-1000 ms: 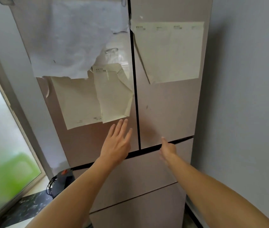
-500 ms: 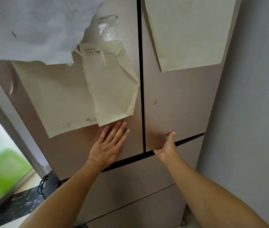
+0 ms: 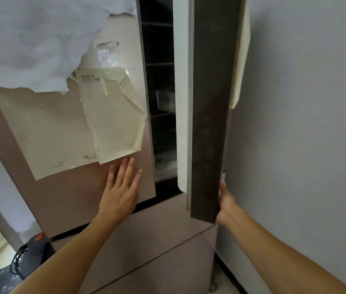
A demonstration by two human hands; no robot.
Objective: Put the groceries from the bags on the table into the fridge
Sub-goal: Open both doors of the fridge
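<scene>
The fridge point(image 3: 146, 240) fills the centre of the frame, from the top edge down to the bottom edge. A plain grey wall point(image 3: 305, 124) takes up the right side.

The left door point(image 3: 72, 198) is closed. The right door point(image 3: 210, 102) stands swung out and is seen edge-on as a dark vertical band right of centre. Between the two doors a dark strip of interior point(image 3: 161, 102) shows, with several shelf lines; the contents are too dim to identify.

A torn white sheet point(image 3: 30, 39) covers the upper left of the left door. Below it hangs a large cream paper point(image 3: 47, 134), with a smaller creased cream paper point(image 3: 112, 119) overlapping its right side.

The left hand point(image 3: 120, 192) lies flat on the left door just below the creased paper, fingers straight and close together, pressing the panel. The right hand point(image 3: 225, 202) holds the lower corner of the right door at its outer edge; its fingers pass behind the door and are mostly hidden.

At the lower left, a black object with a coiled cable point(image 3: 30, 255) sits on the floor beside the fridge.
</scene>
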